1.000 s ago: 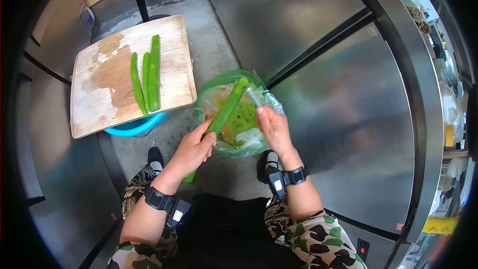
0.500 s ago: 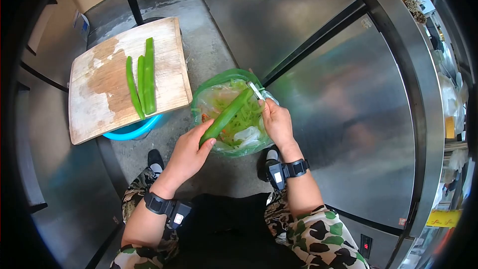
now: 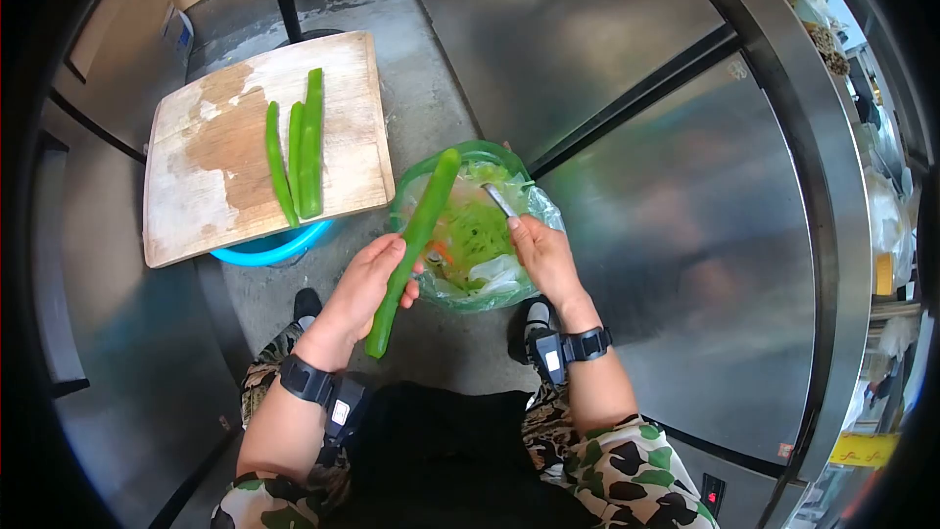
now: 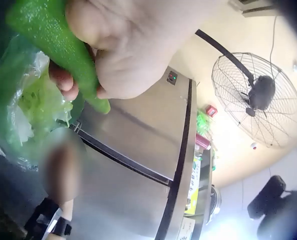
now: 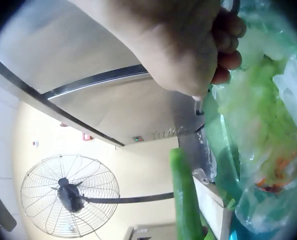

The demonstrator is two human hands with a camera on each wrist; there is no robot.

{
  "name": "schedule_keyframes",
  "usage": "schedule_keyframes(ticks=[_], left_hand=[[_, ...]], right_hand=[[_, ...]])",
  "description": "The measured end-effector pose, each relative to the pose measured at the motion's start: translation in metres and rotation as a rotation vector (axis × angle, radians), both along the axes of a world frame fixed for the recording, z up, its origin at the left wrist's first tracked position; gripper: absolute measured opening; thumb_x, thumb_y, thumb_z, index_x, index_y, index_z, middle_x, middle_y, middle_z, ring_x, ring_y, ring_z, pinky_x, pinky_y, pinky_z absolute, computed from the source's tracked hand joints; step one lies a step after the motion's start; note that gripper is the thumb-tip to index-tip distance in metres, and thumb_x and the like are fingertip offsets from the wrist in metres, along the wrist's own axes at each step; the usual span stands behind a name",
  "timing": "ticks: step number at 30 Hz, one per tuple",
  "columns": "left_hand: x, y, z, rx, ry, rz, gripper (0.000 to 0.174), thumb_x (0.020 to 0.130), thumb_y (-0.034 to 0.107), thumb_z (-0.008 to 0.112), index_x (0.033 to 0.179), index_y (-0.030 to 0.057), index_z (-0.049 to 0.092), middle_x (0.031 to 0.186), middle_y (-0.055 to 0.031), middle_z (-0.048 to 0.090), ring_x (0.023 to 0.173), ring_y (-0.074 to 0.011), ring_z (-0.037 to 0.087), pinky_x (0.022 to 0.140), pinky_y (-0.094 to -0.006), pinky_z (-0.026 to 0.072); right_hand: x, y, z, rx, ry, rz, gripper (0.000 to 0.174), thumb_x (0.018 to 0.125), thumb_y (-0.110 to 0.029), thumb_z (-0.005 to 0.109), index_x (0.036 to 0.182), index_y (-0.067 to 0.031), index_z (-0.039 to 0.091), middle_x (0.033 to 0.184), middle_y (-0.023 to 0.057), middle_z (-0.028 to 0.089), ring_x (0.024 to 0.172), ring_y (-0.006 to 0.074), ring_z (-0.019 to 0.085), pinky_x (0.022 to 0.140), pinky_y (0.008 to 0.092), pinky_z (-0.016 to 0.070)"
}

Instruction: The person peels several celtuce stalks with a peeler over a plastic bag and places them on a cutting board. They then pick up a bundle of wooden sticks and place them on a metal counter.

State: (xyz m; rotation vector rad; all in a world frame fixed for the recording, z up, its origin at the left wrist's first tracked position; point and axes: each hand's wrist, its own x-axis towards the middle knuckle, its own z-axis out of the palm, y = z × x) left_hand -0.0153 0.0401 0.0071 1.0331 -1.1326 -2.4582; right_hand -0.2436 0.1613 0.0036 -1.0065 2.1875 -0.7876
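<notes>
My left hand (image 3: 368, 282) grips a long green celtuce stem (image 3: 431, 204) around its lower part, thumb on top. The stem slants up and away over a green plastic bag (image 3: 480, 306), its lower end sticking out below the palm. In my right hand (image 3: 544, 261) is a metal peeler (image 3: 498, 199), held by its handle and pointing toward the stem, with a gap between them. Pale green peelings (image 3: 480, 225) lie in the bag under both. The left wrist view shows fingers curled beneath the stem (image 4: 63, 50).
A wooden cutting board (image 3: 206, 216) at left carries several green stem pieces (image 3: 310, 152), above a blue basin (image 3: 279, 252). Steel cabinet doors (image 3: 685, 235) stand close on the right. Below the bag are the person's shoes (image 3: 306, 304). A wire fan (image 5: 71, 195) shows behind.
The peeler was at the stem's far end half a second ago and is now apart from it. The stem has swung left and steeper, its lower end now showing below the left hand.
</notes>
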Motion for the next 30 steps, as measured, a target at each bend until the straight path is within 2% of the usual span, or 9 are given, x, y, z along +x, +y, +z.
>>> schedule_keyframes(ticks=[3,6,9,13,16,19,22,25,30], left_hand=[[-0.004,0.0,0.0,0.08,0.026,0.051,0.028,0.101,0.029,0.044,0.11,0.0033,0.053,0.083,-0.0063,0.058,0.062,-0.0125,0.055,0.053,-0.0231,0.0459],[-0.007,0.002,0.0,0.093,0.03,0.033,0.029,0.101,0.029,0.042,0.109,0.0026,0.052,0.081,-0.0064,0.057,0.06,-0.0117,0.054,0.051,-0.0227,0.0443],[-0.009,0.007,-0.003,0.056,0.041,-0.051,0.03,0.102,0.029,0.04,0.11,0.002,0.052,0.08,-0.0066,0.057,0.058,-0.0108,0.052,0.048,-0.022,0.0424],[-0.008,0.013,0.003,0.043,0.006,-0.168,0.032,0.103,0.03,0.037,0.11,0.002,0.051,0.078,-0.0063,0.056,0.057,-0.0108,0.052,0.048,-0.0219,0.0425],[-0.01,0.015,0.009,0.09,0.019,-0.147,0.033,0.103,0.03,0.036,0.11,0.0023,0.052,0.078,-0.0061,0.056,0.057,-0.011,0.052,0.048,-0.0218,0.0431],[-0.007,0.011,0.008,0.123,0.039,-0.075,0.032,0.103,0.03,0.038,0.117,0.0029,0.049,0.079,-0.0071,0.056,0.057,-0.0112,0.052,0.047,-0.0218,0.0426],[-0.006,0.008,0.005,0.149,0.057,-0.016,0.032,0.103,0.029,0.04,0.119,0.0035,0.048,0.08,-0.0079,0.056,0.058,-0.0115,0.052,0.047,-0.0218,0.0422],[-0.008,0.006,0.006,0.175,0.062,0.004,0.031,0.103,0.028,0.04,0.118,0.0037,0.048,0.08,-0.0079,0.056,0.057,-0.0114,0.051,0.045,-0.0215,0.0413],[-0.009,0.011,0.012,0.115,0.051,-0.006,0.03,0.103,0.029,0.039,0.119,0.0047,0.048,0.077,-0.007,0.055,0.054,-0.0095,0.048,0.044,-0.0201,0.0384]], right_hand=[[0.029,-0.003,0.019,-0.082,-0.102,0.212,0.032,0.097,-0.035,0.051,0.087,-0.0049,0.057,0.068,0.0186,0.058,0.063,0.038,0.056,0.058,0.043,0.0442],[0.054,-0.004,0.016,-0.283,0.026,0.405,0.031,0.098,-0.031,0.051,0.081,-0.0049,0.056,0.062,0.0135,0.054,0.055,0.0304,0.053,0.054,0.0378,0.0426],[0.048,-0.004,0.006,-0.222,0.095,0.354,0.027,0.097,-0.029,0.051,0.087,-0.0051,0.058,0.067,0.0185,0.056,0.06,0.0388,0.054,0.057,0.042,0.0436],[-0.002,-0.006,-0.011,-0.092,0.262,-0.018,0.034,0.099,-0.037,0.046,0.087,-0.0082,0.06,0.067,0.0209,0.058,0.063,0.0413,0.057,0.056,0.0466,0.0443],[-0.017,-0.005,-0.019,-0.263,0.321,-0.19,0.036,0.099,-0.036,0.046,0.085,-0.006,0.058,0.061,0.0202,0.055,0.057,0.0415,0.054,0.054,0.0459,0.0428],[-0.01,-0.002,-0.004,-0.172,0.099,-0.153,0.034,0.099,-0.034,0.046,0.084,-0.005,0.056,0.062,0.0198,0.055,0.057,0.0408,0.053,0.054,0.0445,0.0419],[0.016,-0.001,0.002,-0.243,-0.119,0.069,0.035,0.1,-0.032,0.047,0.081,-0.003,0.054,0.059,0.0125,0.049,0.05,0.0256,0.044,0.052,0.0365,0.0404],[0.045,-0.002,0.017,-0.217,-0.042,0.371,0.034,0.099,-0.032,0.049,0.082,-0.0021,0.054,0.062,0.0131,0.051,0.054,0.023,0.046,0.054,0.0364,0.0414],[0.048,-0.001,0.004,-0.223,-0.011,0.272,0.035,0.099,-0.032,0.05,0.082,-0.0011,0.054,0.064,0.0147,0.052,0.056,0.0254,0.047,0.055,0.0369,0.0422]])
